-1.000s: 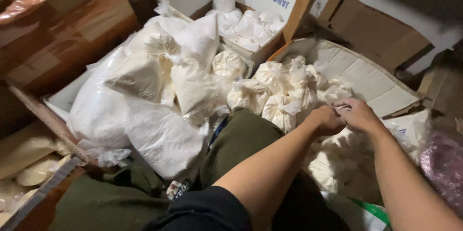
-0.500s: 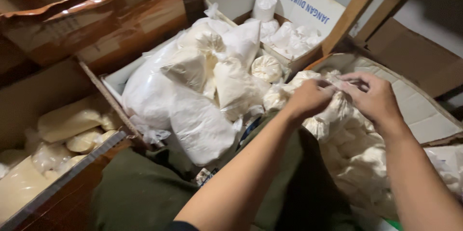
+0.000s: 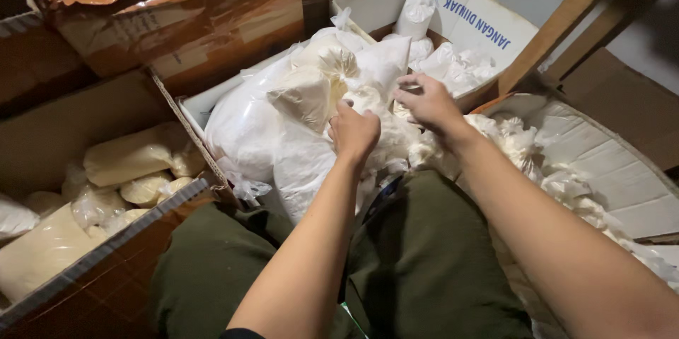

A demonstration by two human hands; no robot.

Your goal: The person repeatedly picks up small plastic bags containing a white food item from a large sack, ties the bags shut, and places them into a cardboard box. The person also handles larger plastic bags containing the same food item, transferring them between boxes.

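Both hands meet over the heap of white plastic bags at the centre of the frame: the left hand (image 3: 355,132) is curled into a loose fist, its fingers closed around a twist of thin plastic at the top of a small white bag (image 3: 368,102), while the right hand (image 3: 428,104) sits just beside it, slightly higher and to the right, fingers bent and pinching at the same bundle; whether it has a firm hold or only touches the plastic I cannot tell. That bag lies on top of the large white sacks (image 3: 272,134) filling the open cardboard box (image 3: 189,107) in the middle of the frame. Judged from how things lie, the bagging seems well along: a second box (image 3: 467,17) at the upper centre-right holds many knotted little bags, a shallow carton (image 3: 615,169) at the right edge carries more of them in a loose row, and the box (image 3: 92,261) at the lower left is packed with yellowish filled bags (image 3: 127,158). The bundle in hand looks like one more being gathered or tied, so the neck of it seems not yet finished. How many remain unbagged cannot be made out. Green trousers (image 3: 424,261) fill the bottom centre.
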